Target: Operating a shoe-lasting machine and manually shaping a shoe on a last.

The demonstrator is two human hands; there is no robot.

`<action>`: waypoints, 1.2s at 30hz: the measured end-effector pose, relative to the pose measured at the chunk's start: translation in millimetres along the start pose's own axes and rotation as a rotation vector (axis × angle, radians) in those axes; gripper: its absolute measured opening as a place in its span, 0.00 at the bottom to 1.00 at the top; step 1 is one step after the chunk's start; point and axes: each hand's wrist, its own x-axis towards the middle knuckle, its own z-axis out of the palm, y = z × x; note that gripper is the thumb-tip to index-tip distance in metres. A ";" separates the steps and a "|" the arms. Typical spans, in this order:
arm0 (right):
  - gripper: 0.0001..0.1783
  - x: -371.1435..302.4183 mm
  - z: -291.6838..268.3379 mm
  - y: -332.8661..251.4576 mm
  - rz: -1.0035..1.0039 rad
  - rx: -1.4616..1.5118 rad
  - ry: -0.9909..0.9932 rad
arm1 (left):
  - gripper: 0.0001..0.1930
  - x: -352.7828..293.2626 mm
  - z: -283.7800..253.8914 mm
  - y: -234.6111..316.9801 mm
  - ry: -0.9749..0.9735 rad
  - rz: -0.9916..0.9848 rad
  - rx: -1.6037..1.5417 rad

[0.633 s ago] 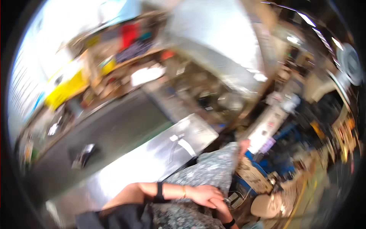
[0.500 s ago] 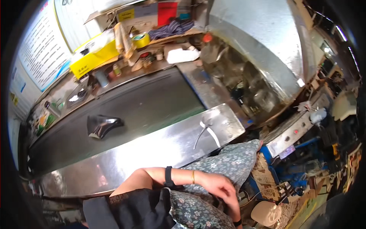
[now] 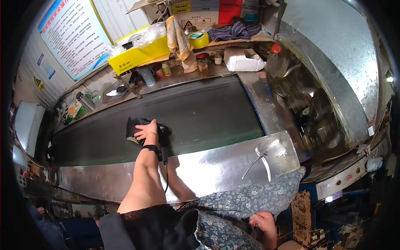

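Note:
My left arm [image 3: 149, 179] stretches forward over a steel ledge [image 3: 208, 166] to a dark flat belt [image 3: 200, 112]. There my left hand [image 3: 146, 132] lies with spread fingers on a glossy black shaped piece [image 3: 131, 125], hiding much of it; its kind I cannot make out. A black strap with a small dark device and cable [image 3: 165, 160] is at my left wrist. Low at the right, beside my flowered apron [image 3: 246, 191], my right hand [image 3: 264, 223] is closed, its fingers curled; what they hold, if anything, is hidden. A pale tool with two curved handles [image 3: 260, 160] rests on the ledge.
Behind the belt stand a yellow box [image 3: 139, 54], a white jug [image 3: 243, 60], several small bottles and jars, and a striped cloth [image 3: 233, 31]. A large metal hood [image 3: 337, 54] rises at the right above a dark recess. Someone's blue clothing [image 3: 79, 233] shows at the lower left.
My left hand has swung from beside my right hand, over the apron, forward and left onto the black piece. The view has shifted too; the piece appears to be where it was on the belt.

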 end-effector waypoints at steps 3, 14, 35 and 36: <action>0.13 -5.0 4.1 1.7 0.006 -0.045 0.046 | 0.61 3.0 13.8 -10.3 -0.006 0.042 0.020; 0.15 -10.9 5.7 -3.8 -0.014 -0.089 -0.033 | 0.40 -30.7 -50.3 -67.5 -0.353 0.941 -0.031; 0.31 -162.2 89.5 -114.4 -0.812 -1.254 0.951 | 0.18 -491.2 -172.1 -144.0 -2.468 0.835 -0.154; 0.31 -161.4 89.7 -114.9 -0.762 -1.276 0.949 | 0.17 -499.7 -166.9 -148.6 -2.465 0.759 -0.152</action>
